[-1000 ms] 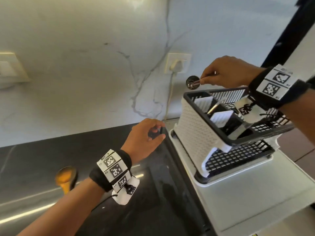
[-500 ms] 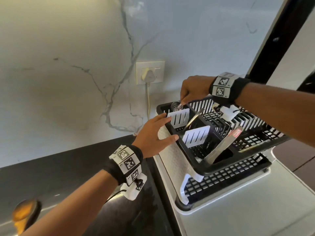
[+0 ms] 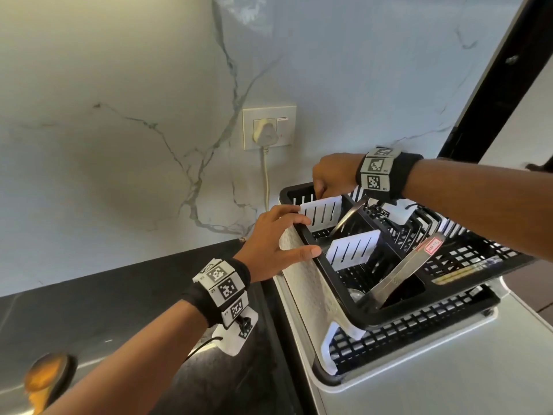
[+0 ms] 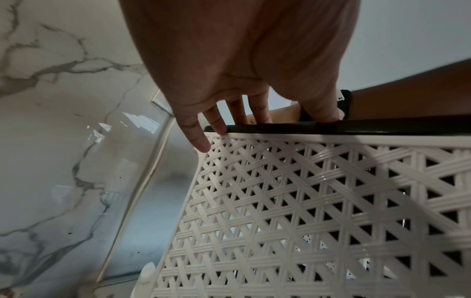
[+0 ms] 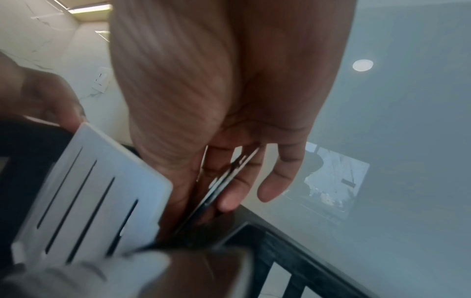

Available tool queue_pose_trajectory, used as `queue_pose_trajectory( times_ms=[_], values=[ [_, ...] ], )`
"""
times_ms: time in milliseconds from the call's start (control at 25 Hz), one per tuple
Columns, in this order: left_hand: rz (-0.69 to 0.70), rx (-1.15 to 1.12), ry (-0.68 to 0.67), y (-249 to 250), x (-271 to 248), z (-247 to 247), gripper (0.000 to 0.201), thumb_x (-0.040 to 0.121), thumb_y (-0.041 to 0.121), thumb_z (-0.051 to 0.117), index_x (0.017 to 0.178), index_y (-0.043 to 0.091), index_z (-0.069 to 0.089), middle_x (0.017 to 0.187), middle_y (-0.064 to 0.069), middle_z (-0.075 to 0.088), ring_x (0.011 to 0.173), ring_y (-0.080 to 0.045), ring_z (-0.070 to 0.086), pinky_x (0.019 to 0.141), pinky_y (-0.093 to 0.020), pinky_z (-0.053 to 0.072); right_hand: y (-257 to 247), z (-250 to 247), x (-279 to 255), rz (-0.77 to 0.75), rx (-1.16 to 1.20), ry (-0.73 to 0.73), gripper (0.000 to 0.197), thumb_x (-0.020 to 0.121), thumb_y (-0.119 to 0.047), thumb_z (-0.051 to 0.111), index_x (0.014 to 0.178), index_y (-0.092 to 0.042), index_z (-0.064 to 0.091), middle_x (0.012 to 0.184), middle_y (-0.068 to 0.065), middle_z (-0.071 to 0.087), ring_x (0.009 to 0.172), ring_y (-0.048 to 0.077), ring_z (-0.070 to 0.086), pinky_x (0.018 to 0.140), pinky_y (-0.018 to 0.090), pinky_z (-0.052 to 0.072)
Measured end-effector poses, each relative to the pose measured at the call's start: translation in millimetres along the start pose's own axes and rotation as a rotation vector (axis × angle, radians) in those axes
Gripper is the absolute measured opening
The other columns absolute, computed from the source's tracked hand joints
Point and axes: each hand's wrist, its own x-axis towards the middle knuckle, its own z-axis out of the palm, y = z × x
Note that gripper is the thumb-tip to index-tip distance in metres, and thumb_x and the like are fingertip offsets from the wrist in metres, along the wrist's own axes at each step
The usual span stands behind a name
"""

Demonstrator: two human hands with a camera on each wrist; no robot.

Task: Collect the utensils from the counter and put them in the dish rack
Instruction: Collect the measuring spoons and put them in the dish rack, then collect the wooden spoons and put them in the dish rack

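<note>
The black dish rack (image 3: 329, 277) with a white lattice side (image 4: 305, 201) stands at the right. My right hand (image 3: 321, 190) reaches into its back corner compartment and pinches the handle of a metal spoon (image 5: 224, 185), whose bowl is hidden behind a white slotted divider (image 5: 97, 191). With straight fingers and thumb, my left hand (image 3: 299, 235) rests on the rack's black rim (image 4: 382, 127). Metal tongs (image 3: 407, 265) lean in the front compartment. Another metal handle (image 3: 347, 217) sticks out of the middle one. An orange spoon (image 3: 45, 375) lies on the dark counter (image 3: 119, 295) at the far left.
The rack sits on a white drain tray (image 3: 419, 369) beside the counter. On the marble wall behind it is a socket (image 3: 269, 127) with a plug, and its cable hangs down behind the rack. A black frame (image 3: 493, 85) rises at the right.
My right hand has come down from above the rack into the back compartment with the spoon. My left hand has moved right from the counter onto the rack's rim.
</note>
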Motion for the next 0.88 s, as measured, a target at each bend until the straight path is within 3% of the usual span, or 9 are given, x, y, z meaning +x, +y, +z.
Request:
queue_pose_trajectory(
  times_ms=[160,320,520,600,760,880],
  values=[
    [0.013,0.003,0.008,-1,2,1,0.07,0.067,0.073,0.056,0.125,0.035,0.056,0.14,0.011,0.038,0.129,-0.013,0.032,0.106,-0.034,0.032,2,-6,-10,0.05,0.056,0.118,0.018,0.09,-0.033,0.067,0.104,-0.029,0.078,0.1,-0.012,0.077,0.089,0.009,0.067,0.093,0.036,0.05],
    [0.02,0.004,0.011,0,1,0,0.068,0.069,0.073,0.056,0.125,0.035,0.056,0.141,0.01,0.039,0.131,-0.014,0.033,0.109,-0.038,0.033,-1,-22,-22,0.136,0.089,0.339,0.019,0.09,-0.035,0.065,0.1,-0.027,0.078,0.098,-0.01,0.077,0.086,0.009,0.064,0.092,0.038,0.05],
    [0.047,0.059,-0.029,-7,-23,-1,0.069,0.088,0.057,0.056,0.147,0.029,0.034,0.16,0.003,0.023,0.145,-0.019,0.023,0.115,-0.042,0.026,-41,-44,-20,0.117,0.157,0.361,0.022,0.091,-0.035,0.064,0.105,-0.024,0.077,0.101,-0.005,0.076,0.09,0.014,0.065,0.09,0.039,0.052],
    [0.008,0.064,-0.015,-24,-53,-12,0.067,0.088,0.052,0.058,0.147,0.031,0.034,0.159,0.001,0.025,0.145,-0.02,0.024,0.117,-0.042,0.027,-75,-50,-12,0.076,0.142,0.345,0.022,0.09,-0.036,0.064,0.104,-0.026,0.077,0.1,-0.006,0.075,0.088,0.013,0.063,0.085,0.035,0.051],
    [-0.165,0.13,0.083,-91,-156,-60,0.046,0.088,0.041,0.064,0.132,0.032,0.055,0.147,0.003,0.041,0.137,-0.018,0.035,0.113,-0.04,0.033,-177,-54,17,-0.045,0.119,0.292,0.022,0.089,-0.037,0.064,0.104,-0.029,0.077,0.098,-0.006,0.075,0.08,0.012,0.059,0.08,0.031,0.05],
    [-0.376,0.203,0.137,-150,-258,-104,0.045,0.083,0.05,0.058,0.124,0.032,0.061,0.139,0.002,0.049,0.131,-0.018,0.04,0.109,-0.037,0.034,-261,-30,50,-0.182,0.157,0.189,0.024,0.09,-0.037,0.062,0.108,-0.029,0.076,0.102,-0.006,0.075,0.083,0.015,0.063,0.082,0.03,0.05]
  ],
)
